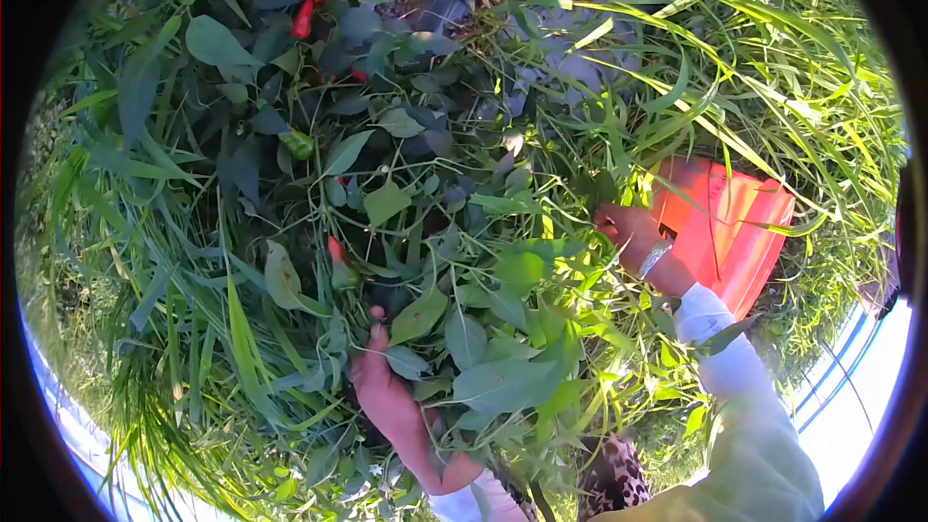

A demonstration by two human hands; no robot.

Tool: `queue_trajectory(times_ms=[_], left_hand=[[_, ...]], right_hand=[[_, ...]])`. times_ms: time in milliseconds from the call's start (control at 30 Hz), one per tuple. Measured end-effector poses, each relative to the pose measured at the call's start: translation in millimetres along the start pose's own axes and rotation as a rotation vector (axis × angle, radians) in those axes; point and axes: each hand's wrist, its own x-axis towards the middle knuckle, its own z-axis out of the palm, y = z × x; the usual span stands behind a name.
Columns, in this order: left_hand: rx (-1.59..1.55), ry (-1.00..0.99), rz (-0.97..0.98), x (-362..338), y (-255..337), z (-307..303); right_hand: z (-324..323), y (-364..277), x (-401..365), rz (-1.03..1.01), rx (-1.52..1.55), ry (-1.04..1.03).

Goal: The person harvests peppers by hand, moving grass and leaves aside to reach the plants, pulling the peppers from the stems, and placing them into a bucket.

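Observation:
My left hand [391, 401] reaches up into a pepper plant [416, 261] with its thumb stretched out. Leaves cover its other fingers. Just above the thumb tip hangs a red-and-green pepper [340, 266], apart from the hand as far as I can see. Over on the right, my right hand [633, 234], with a silvery band at the wrist, is among the leaves beside a red bucket [730, 222]. Its fingers look curled together, but what they hold, if anything, is hidden.
Further up the plant are red peppers [304, 17] and a green pepper [297, 144]. Tall grass [773, 68] crowds both sides and hangs over the bucket. Dark-grey sheeting [570, 58] shows on the ground at the top. Patterned cloth [614, 478] shows at the bottom.

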Motion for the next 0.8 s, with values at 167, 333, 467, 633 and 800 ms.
queue_trajectory(times_ms=[167, 333, 467, 633, 800], left_hand=[[0.021, -0.039, 0.064, -0.3, -4.2, -2.0], [-0.206, -0.146, 0.009, 0.3, -1.0, 0.1], [0.48, -0.114, 0.389, -1.9, 0.2, -6.8], [-0.051, -0.056, 0.031, -5.0, 4.7, 4.0], [0.053, -0.117, 0.139, -1.4, 5.0, -0.9]], right_hand=[[6.1, 17.5, 2.8, -0.134, 0.222, -0.052], [-5.8, 24.0, -6.2, -0.01, 0.457, -0.12], [-42.3, 4.1, -4.2, -0.081, 0.625, 0.043], [-131.8, -153.3, 10.1, -0.572, 0.395, 0.101], [-60.9, -251.7, 29.8, -1.06, -0.237, 0.012]])
